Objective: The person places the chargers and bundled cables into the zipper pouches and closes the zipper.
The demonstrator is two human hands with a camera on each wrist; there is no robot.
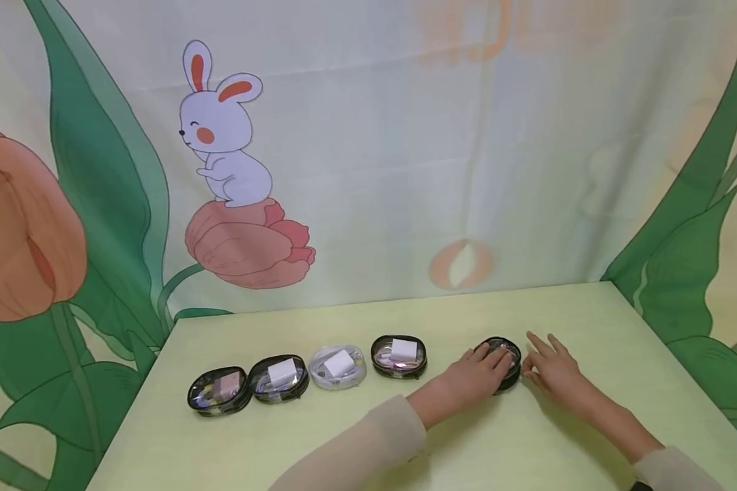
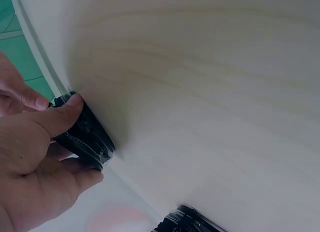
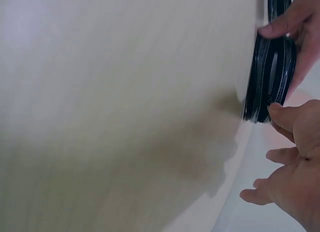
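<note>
Left hand is wrapped over the black zip pouch – fingers on top, thumb against its edge. Right hand sits just beside it, thumb touching the rim, other fingers loose and spread.

Both forearms are extended forward, cream sleeves seen at the wrists. The left hand is laid palm down, thumb and fingers curled in a grip. The right hand is held just beside it, fingers spread, thumb tip pressed inward.
</note>
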